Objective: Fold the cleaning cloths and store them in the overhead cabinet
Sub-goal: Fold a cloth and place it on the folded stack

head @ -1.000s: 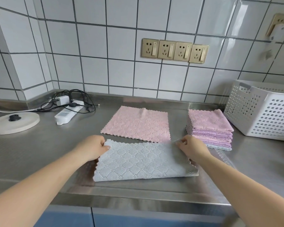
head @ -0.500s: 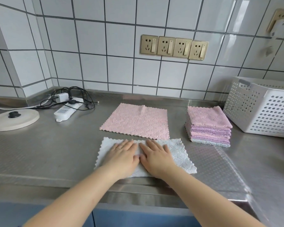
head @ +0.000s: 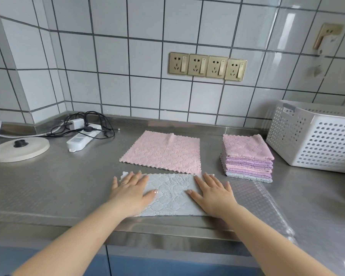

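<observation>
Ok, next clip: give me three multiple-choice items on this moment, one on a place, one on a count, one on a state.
1. Where is the stack of folded cloths?
A. Inside the basket
B. On the counter, between the pink cloth and the basket
C. On the power strip

2. How many wall sockets sit in the gold row above the counter?
A. Two
B. Four
C. Six

3. How do the hands lie on the grey cloth?
A. Both flat, fingers straight, one at each end
B. Both pinching its corners
C. One lifted off it

Answers:
1 B: the stack stands right of the pink cloth and left of the basket.
2 B: four plates side by side.
3 A: left hand and right hand press down, spread apart.
</observation>
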`<act>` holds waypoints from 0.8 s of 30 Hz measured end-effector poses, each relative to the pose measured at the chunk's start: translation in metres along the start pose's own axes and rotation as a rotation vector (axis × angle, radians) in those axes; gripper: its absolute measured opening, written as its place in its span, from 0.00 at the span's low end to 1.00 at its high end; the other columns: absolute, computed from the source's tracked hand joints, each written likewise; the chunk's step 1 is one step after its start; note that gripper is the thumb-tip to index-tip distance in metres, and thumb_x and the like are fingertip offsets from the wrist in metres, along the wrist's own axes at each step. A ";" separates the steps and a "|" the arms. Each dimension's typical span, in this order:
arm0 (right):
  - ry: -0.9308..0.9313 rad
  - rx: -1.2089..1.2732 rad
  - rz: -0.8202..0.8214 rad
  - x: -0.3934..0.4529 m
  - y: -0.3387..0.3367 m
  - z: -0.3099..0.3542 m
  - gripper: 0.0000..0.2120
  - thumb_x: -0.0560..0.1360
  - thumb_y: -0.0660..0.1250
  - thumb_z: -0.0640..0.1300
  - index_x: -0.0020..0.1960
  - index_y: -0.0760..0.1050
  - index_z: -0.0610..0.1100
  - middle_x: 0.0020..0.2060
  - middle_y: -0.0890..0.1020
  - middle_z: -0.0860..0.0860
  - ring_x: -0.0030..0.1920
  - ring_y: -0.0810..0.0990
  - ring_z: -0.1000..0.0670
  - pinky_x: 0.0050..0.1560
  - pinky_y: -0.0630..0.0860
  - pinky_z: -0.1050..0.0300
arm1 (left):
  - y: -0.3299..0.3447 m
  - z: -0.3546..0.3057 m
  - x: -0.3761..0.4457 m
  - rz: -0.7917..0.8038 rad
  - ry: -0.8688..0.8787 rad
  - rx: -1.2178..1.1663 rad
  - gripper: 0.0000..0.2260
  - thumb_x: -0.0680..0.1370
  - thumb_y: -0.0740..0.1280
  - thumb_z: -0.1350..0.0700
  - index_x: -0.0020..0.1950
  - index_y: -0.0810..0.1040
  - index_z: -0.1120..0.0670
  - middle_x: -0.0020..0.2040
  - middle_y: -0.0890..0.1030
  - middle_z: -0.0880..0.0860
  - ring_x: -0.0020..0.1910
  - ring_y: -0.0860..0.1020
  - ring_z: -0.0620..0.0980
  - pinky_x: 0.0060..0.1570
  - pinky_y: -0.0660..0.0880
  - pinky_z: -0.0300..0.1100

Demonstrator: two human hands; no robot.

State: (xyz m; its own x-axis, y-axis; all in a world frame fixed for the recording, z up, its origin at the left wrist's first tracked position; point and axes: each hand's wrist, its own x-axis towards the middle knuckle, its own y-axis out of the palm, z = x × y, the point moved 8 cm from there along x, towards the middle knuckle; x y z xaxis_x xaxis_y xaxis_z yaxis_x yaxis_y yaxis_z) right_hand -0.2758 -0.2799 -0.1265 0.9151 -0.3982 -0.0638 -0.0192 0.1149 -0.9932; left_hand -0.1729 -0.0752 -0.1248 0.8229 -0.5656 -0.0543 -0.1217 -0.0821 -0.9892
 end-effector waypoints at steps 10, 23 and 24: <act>0.049 -0.023 -0.209 -0.015 -0.029 -0.048 0.26 0.79 0.48 0.61 0.75 0.55 0.56 0.76 0.56 0.52 0.77 0.49 0.50 0.73 0.44 0.37 | -0.009 -0.090 -0.054 -0.024 0.468 -0.079 0.24 0.78 0.48 0.39 0.73 0.61 0.43 0.77 0.55 0.45 0.76 0.47 0.43 0.73 0.38 0.47; 0.102 0.071 -0.390 -0.061 -0.051 -0.104 0.20 0.80 0.56 0.52 0.71 0.64 0.57 0.74 0.63 0.53 0.75 0.56 0.50 0.73 0.47 0.39 | 0.023 -0.192 -0.072 -0.026 0.510 0.061 0.49 0.62 0.36 0.24 0.74 0.56 0.51 0.78 0.47 0.52 0.77 0.44 0.51 0.73 0.41 0.57; 0.102 0.072 -0.387 -0.061 -0.050 -0.105 0.20 0.80 0.55 0.52 0.71 0.64 0.57 0.74 0.63 0.54 0.75 0.56 0.50 0.73 0.47 0.38 | 0.024 -0.193 -0.072 -0.024 0.500 0.057 0.51 0.61 0.35 0.22 0.75 0.55 0.52 0.78 0.47 0.52 0.77 0.44 0.51 0.73 0.41 0.58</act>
State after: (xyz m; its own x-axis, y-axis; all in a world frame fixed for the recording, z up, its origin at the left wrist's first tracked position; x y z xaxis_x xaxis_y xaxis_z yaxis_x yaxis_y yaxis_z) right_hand -0.3733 -0.3565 -0.0830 0.8045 -0.5126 0.3000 0.3501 0.0012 -0.9367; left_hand -0.3423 -0.1952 -0.1182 0.4563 -0.8894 0.0267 -0.0637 -0.0627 -0.9960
